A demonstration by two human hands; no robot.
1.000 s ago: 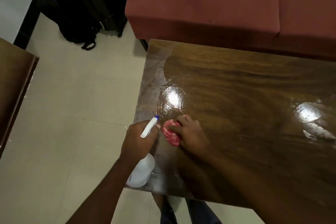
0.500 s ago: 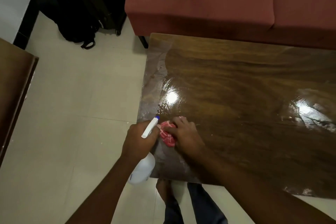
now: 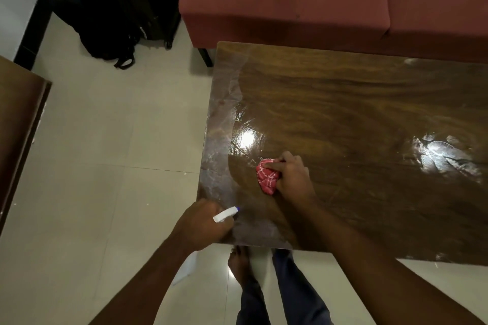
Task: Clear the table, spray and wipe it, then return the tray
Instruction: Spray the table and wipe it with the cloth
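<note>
A glossy dark wooden table [image 3: 356, 103] fills the right of the view, wet and streaked near its left edge. My right hand [image 3: 293, 177] presses a crumpled red checked cloth [image 3: 266, 175] onto the tabletop, a little in from the left edge. My left hand [image 3: 203, 224] grips a white spray bottle [image 3: 225, 214] with a blue nozzle tip at the table's near left corner; the bottle's body hangs below the hand, mostly hidden by my forearm. No tray is in view.
A red sofa [image 3: 303, 2] stands right behind the table. A black backpack [image 3: 113, 16] lies on the pale tiled floor [image 3: 111, 166] at the upper left. A brown wooden furniture edge [image 3: 18, 134] runs along the left. My feet and legs [image 3: 264, 285] are under the near edge.
The right hand has slid the cloth to the right and further onto the table, away from the bottle. The left hand with the bottle has dropped towards the near corner. The view has shifted.
</note>
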